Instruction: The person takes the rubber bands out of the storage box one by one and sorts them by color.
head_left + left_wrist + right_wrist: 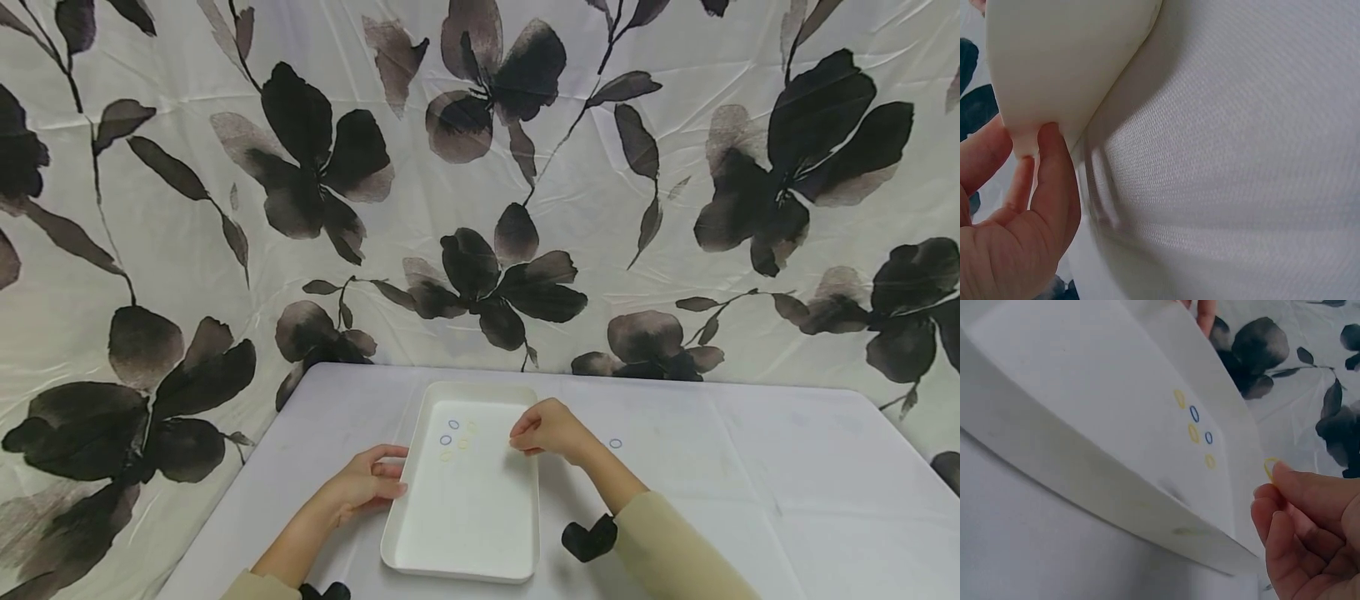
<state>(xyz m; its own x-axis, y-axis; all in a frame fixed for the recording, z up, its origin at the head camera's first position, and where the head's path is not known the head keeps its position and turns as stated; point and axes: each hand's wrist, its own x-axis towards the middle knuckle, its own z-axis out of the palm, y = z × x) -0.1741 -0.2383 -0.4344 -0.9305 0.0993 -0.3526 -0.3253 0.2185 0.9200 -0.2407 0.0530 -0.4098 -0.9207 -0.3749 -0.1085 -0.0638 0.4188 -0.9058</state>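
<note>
A shallow white tray (465,525) lies on the table, with two blue rings (446,439) and several yellow rings (463,445) in its far half. My left hand (367,483) holds the tray's left side; in the left wrist view its thumb and fingers (1057,187) grip the rim. Over the tray's right side, my right hand (547,432) pinches a small yellow ring (1268,466) between thumb and finger, as the right wrist view shows. In that view the rings inside the tray lie flat and apart from the hand.
Another blue ring (616,443) lies on the white tablecloth (720,467) to the right of the tray. Behind the table hangs a white curtain (645,50) with dark flowers. Black straps (589,537) are around the wrists.
</note>
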